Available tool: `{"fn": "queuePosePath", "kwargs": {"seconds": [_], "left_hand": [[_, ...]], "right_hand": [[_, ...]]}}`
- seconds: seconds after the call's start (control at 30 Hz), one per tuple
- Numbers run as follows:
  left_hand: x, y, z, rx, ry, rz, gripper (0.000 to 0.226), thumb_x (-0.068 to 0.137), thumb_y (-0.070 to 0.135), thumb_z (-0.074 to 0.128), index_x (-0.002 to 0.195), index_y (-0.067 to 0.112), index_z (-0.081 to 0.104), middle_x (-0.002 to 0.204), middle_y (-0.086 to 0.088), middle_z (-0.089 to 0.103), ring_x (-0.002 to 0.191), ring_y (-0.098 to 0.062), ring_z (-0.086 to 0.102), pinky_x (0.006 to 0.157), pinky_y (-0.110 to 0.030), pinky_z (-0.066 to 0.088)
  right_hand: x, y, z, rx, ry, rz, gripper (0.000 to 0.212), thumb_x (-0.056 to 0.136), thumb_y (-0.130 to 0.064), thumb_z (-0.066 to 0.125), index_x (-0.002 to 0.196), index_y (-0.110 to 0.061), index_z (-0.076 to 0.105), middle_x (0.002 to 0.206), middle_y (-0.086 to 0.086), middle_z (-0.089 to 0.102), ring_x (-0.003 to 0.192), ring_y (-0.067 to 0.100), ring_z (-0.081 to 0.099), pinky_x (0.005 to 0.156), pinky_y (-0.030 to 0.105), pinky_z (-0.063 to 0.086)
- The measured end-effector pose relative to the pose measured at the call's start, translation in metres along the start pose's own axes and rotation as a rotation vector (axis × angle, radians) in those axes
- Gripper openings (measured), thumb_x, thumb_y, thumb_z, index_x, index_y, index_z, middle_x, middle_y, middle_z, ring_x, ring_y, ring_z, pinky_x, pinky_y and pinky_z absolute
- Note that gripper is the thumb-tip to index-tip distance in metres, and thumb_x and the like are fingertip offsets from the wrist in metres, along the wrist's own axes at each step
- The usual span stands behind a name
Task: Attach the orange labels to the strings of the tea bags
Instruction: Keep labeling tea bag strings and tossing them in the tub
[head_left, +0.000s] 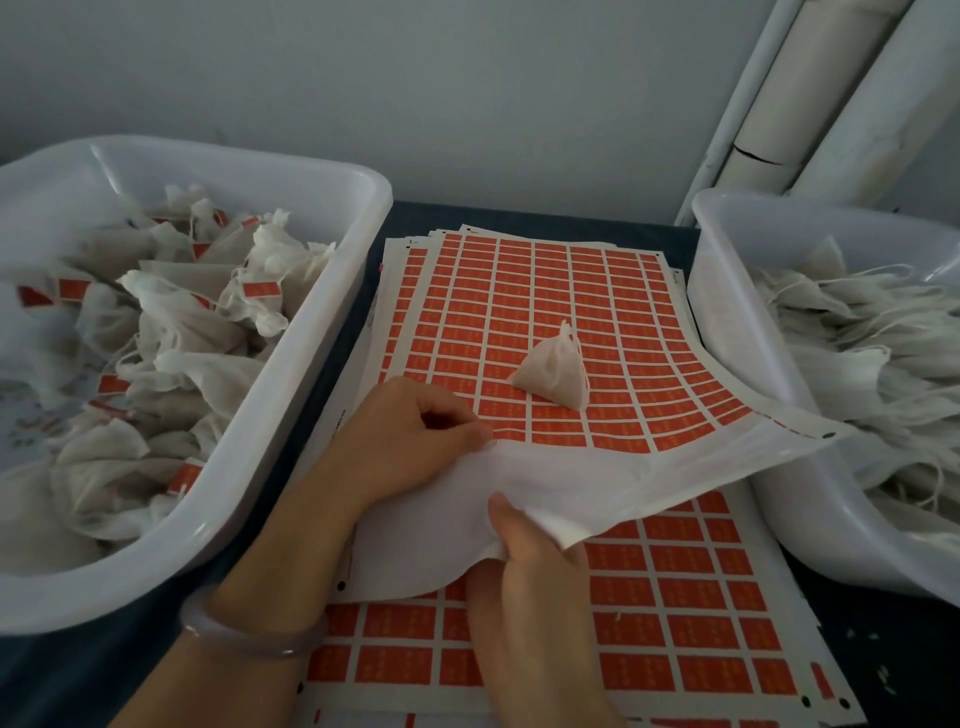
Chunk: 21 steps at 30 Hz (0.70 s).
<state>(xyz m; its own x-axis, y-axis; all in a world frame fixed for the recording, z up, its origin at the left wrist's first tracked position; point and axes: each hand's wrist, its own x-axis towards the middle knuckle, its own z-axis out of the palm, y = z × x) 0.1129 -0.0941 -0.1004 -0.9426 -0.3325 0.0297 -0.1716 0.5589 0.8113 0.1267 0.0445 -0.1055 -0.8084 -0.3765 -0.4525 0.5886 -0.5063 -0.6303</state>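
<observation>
Centre frame, the left hand (415, 436) pinches and the right hand (530, 571) grips the raised near edge of the white paper sheet of orange labels (519, 291). A white pyramid tea bag (556, 371) rests on it. This is likely sheet handling; the next move calls for peeling one label.

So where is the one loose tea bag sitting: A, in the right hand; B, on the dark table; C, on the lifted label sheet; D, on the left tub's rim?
C: the tea bag rests on the label sheet, whose raised near edge the left hand and right hand grip.
</observation>
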Motion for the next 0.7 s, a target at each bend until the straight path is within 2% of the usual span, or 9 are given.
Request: {"fn": "queuePosePath", "kwargs": {"seconds": [0.17, 0.23, 0.3, 0.4, 0.5, 0.57, 0.6, 0.67, 0.7], "left_hand": [[0.001, -0.004, 0.006, -0.029, 0.044, -0.047, 0.012, 0.090, 0.033, 0.059, 0.078, 0.034, 0.061, 0.083, 0.031, 0.058, 0.078, 0.029, 0.049, 0.060, -0.003, 0.031], [0.002, -0.004, 0.006, -0.109, 0.137, -0.088, 0.011, 0.093, 0.035, 0.055, 0.085, 0.029, 0.061, 0.086, 0.028, 0.060, 0.079, 0.025, 0.053, 0.059, -0.005, 0.036], [0.004, -0.004, 0.004, -0.206, 0.241, -0.119, 0.013, 0.095, 0.036, 0.050, 0.091, 0.026, 0.059, 0.090, 0.022, 0.063, 0.079, 0.013, 0.061, 0.057, -0.008, 0.046], [0.005, -0.001, 0.000, -0.291, 0.336, -0.160, 0.016, 0.096, 0.040, 0.044, 0.095, 0.030, 0.056, 0.094, 0.018, 0.064, 0.078, 0.001, 0.066, 0.057, -0.011, 0.051], [0.003, 0.000, -0.002, -0.326, 0.312, -0.134, 0.018, 0.094, 0.046, 0.045, 0.094, 0.033, 0.058, 0.089, 0.022, 0.067, 0.079, 0.011, 0.063, 0.050, -0.004, 0.045], [0.002, 0.002, -0.004, -0.327, 0.279, -0.063, 0.026, 0.087, 0.055, 0.046, 0.093, 0.035, 0.061, 0.091, 0.032, 0.064, 0.083, 0.011, 0.062, 0.052, -0.003, 0.045], [0.001, 0.004, -0.006, -0.361, 0.271, -0.003, 0.029, 0.082, 0.057, 0.047, 0.091, 0.034, 0.062, 0.092, 0.031, 0.065, 0.086, 0.008, 0.063, 0.057, -0.005, 0.047], [0.002, 0.006, -0.007, -0.509, 0.207, 0.135, 0.024, 0.083, 0.046, 0.056, 0.090, 0.026, 0.066, 0.092, 0.014, 0.070, 0.090, -0.007, 0.067, 0.072, -0.016, 0.055], [0.002, 0.007, -0.008, -0.573, 0.150, 0.206, 0.018, 0.086, 0.036, 0.062, 0.091, 0.020, 0.067, 0.091, 0.006, 0.070, 0.089, -0.014, 0.068, 0.077, -0.024, 0.057]], "right_hand": [[-0.002, -0.002, 0.002, 0.019, 0.021, 0.007, 0.043, 0.089, -0.003, 0.055, 0.126, -0.024, 0.056, 0.105, -0.002, 0.073, 0.095, 0.017, 0.070, 0.083, 0.036, 0.055], [-0.004, -0.004, 0.003, 0.051, 0.023, 0.033, 0.043, 0.083, -0.009, 0.061, 0.123, -0.025, 0.058, 0.103, 0.000, 0.073, 0.091, 0.018, 0.071, 0.075, 0.035, 0.056], [-0.009, -0.009, 0.002, 0.055, 0.027, 0.074, 0.047, 0.071, -0.021, 0.066, 0.118, -0.027, 0.059, 0.097, 0.001, 0.074, 0.085, 0.019, 0.072, 0.068, 0.035, 0.056], [-0.022, -0.020, -0.004, 0.019, -0.120, 0.263, 0.059, 0.063, -0.029, 0.071, 0.119, -0.018, 0.058, 0.099, 0.012, 0.073, 0.085, 0.027, 0.072, 0.067, 0.041, 0.058], [-0.036, -0.035, -0.012, -0.131, -0.300, 0.474, 0.061, 0.054, -0.036, 0.072, 0.103, -0.001, 0.061, 0.087, 0.024, 0.071, 0.067, 0.034, 0.070, 0.055, 0.037, 0.058], [-0.038, -0.047, -0.015, -0.245, -0.386, 0.439, 0.049, 0.065, -0.040, 0.073, 0.092, 0.001, 0.066, 0.083, 0.027, 0.069, 0.061, 0.035, 0.066, 0.054, 0.035, 0.055], [-0.039, -0.055, -0.013, -0.294, -0.429, 0.380, 0.043, 0.072, -0.043, 0.074, 0.088, -0.002, 0.069, 0.081, 0.025, 0.069, 0.061, 0.034, 0.065, 0.054, 0.034, 0.054], [-0.034, -0.070, -0.005, -0.395, -0.464, 0.236, 0.041, 0.074, -0.051, 0.068, 0.082, -0.011, 0.073, 0.077, 0.017, 0.070, 0.063, 0.028, 0.066, 0.051, 0.033, 0.053], [-0.029, -0.076, 0.000, -0.449, -0.413, 0.176, 0.048, 0.072, -0.059, 0.066, 0.084, -0.013, 0.073, 0.078, 0.013, 0.071, 0.064, 0.024, 0.068, 0.051, 0.031, 0.052]]}}
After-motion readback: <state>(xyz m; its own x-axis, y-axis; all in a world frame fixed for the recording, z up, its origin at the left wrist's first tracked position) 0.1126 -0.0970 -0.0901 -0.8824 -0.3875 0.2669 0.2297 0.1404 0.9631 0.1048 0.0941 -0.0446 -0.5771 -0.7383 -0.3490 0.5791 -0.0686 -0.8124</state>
